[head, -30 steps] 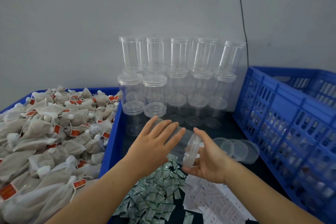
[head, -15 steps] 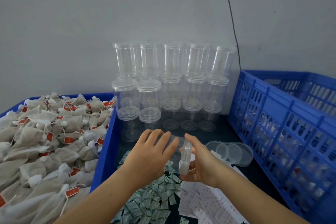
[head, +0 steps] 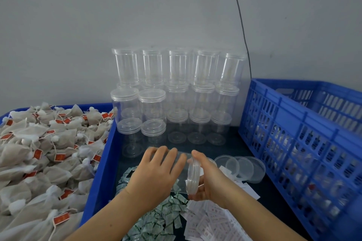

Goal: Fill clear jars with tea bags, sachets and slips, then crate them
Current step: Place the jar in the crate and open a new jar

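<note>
Dark table (head: pixel 244 143): left hand (head: pixel 156 174) fingers grasping jar (head: pixel 181 164) (sideways), right hand (head: pixel 208 180) fingers gripping lid (head: pixel 193 177).

Jars (head: pixel 152 103): clear glossy plastic, smooth, ribbed lid rims. Tea bags (head: pixel 39 154): matt fibrous mesh, red paper tags. Sachets (head: pixel 156 221): crinkled printed film. Slips (head: pixel 211 221): matt white paper. Crate (head: pixel 293 143): blue moulded plastic, semi-gloss. Tabletop (head: pixel 231 143): dark, matt.
</note>
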